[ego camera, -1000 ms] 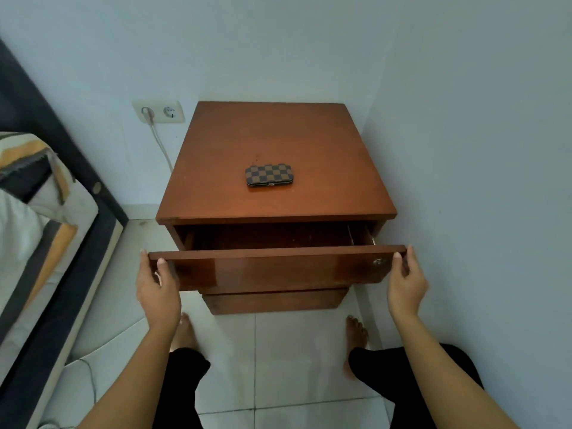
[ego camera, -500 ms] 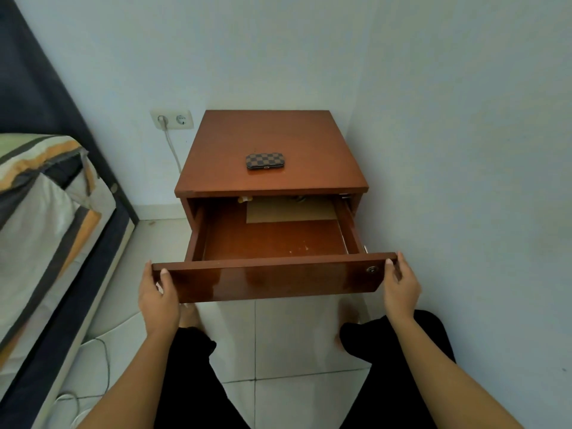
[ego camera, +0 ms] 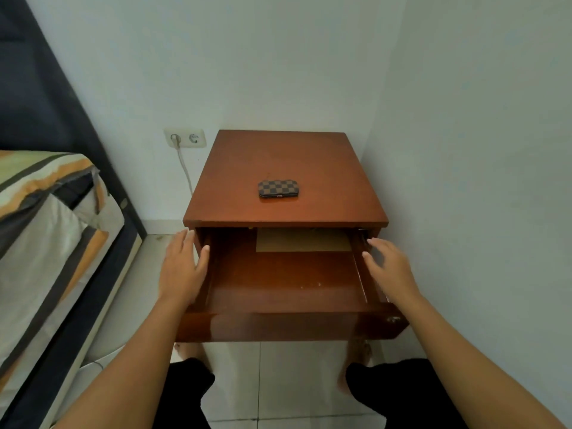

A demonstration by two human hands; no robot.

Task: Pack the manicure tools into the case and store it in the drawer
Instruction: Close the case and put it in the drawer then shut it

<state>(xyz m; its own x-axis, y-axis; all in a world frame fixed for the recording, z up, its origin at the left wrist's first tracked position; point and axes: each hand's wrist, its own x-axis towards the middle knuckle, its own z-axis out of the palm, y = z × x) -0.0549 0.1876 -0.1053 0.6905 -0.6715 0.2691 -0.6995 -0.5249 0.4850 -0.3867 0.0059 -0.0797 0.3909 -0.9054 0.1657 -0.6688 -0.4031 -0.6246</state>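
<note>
I have both hands out over the pulled-out drawer [ego camera: 288,280]. My left hand [ego camera: 182,267] is spread flat, fingers loosely apart, its thumb at the drawer's left side wall; whether the palm presses the wall I cannot tell. It holds nothing. My right hand [ego camera: 391,267] is likewise unclenched, fingers extended and slightly blurred, above the right side wall near the runner, gripping nothing.

The checkered case [ego camera: 278,188] lies closed on the top of the nightstand [ego camera: 325,168], near its middle and well apart from both hands. Its pattern is brown squares; I can read no brand or lettering on it.

Inside the drawer a tan sheet of paper [ego camera: 303,240] lies flat at the back. A small keyhole [ego camera: 393,319] sits on the drawer front at the right end.
</note>
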